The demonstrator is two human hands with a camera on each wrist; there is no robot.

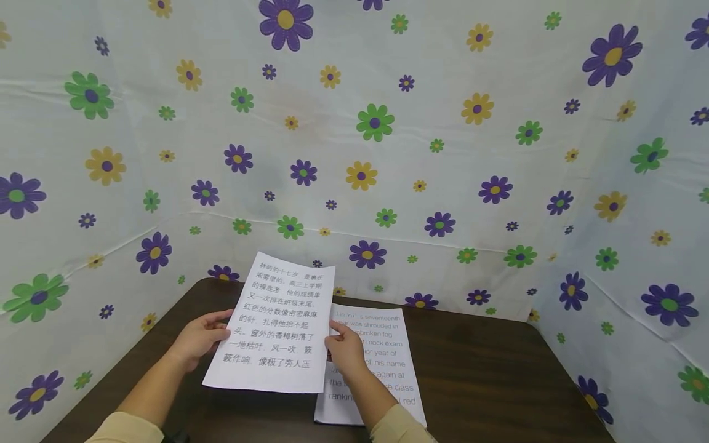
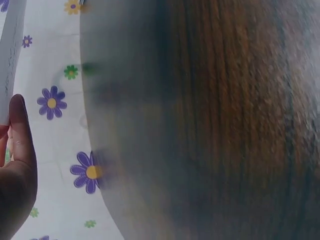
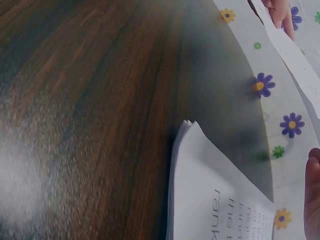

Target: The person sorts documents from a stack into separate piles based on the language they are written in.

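A white sheet of paper [image 1: 277, 326] printed with Chinese characters is held up, tilted, above the dark table. My left hand [image 1: 198, 338] pinches its left edge between thumb and fingers; in the left wrist view the left hand [image 2: 20, 165] shows at the far left with a strip of the sheet. At the sheet's right edge, my right hand [image 1: 346, 352] pinches it from the other side. Under the right hand lies a stack of paper [image 1: 382, 366] with English text, partly hidden by that hand and the sheet. The right wrist view shows the stack's layered corner [image 3: 192, 145].
The dark wooden table [image 1: 476, 369] has a glossy surface, and its far edge meets a white cloth [image 1: 421, 123] printed with purple, green and yellow flowers. That cloth rises at the back and on both sides.
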